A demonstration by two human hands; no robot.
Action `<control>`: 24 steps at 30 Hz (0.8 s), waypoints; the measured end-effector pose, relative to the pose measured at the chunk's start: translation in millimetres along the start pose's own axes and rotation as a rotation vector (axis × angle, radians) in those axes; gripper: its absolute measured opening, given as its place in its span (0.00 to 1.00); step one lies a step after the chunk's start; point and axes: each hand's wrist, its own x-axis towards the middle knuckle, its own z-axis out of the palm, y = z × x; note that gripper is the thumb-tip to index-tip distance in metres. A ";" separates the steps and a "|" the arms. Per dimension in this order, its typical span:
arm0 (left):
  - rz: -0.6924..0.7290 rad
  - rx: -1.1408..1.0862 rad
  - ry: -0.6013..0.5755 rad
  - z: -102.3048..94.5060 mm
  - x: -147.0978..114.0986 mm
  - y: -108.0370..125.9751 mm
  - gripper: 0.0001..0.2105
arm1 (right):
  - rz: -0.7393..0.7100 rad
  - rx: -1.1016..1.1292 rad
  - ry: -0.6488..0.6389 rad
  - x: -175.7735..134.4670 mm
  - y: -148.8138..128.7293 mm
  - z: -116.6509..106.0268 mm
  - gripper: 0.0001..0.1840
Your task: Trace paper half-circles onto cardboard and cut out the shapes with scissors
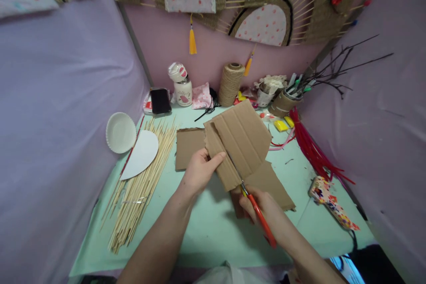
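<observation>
My left hand (pixel 202 168) pinches the left edge of a piece of brown cardboard (pixel 242 135), thumb on top, holding it above the table. In my right hand (pixel 266 208) is a pair of scissors (pixel 261 217) with red handles. Their blades lie along a slit that runs up through the cardboard near its left side. The slit parts a strip (pixel 222 166) from the wider piece. Beneath lie more cardboard pieces, one (pixel 189 144) to the left and another (pixel 271 186) to the right.
Thin wooden sticks (pixel 143 186), a white half-circle (pixel 141 153) and a white bowl (pixel 120 133) are on the left. Behind stand a bottle (pixel 183 91) and a twine spool (pixel 231 84). Red pipe cleaners (pixel 308 146) and a flower-patterned glue gun (pixel 333 202) lie right.
</observation>
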 end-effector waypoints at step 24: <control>-0.067 -0.061 -0.046 8.3 0.6 -3.4 0.12 | 0.024 -0.164 0.082 12.4 -7.6 -12.8 0.16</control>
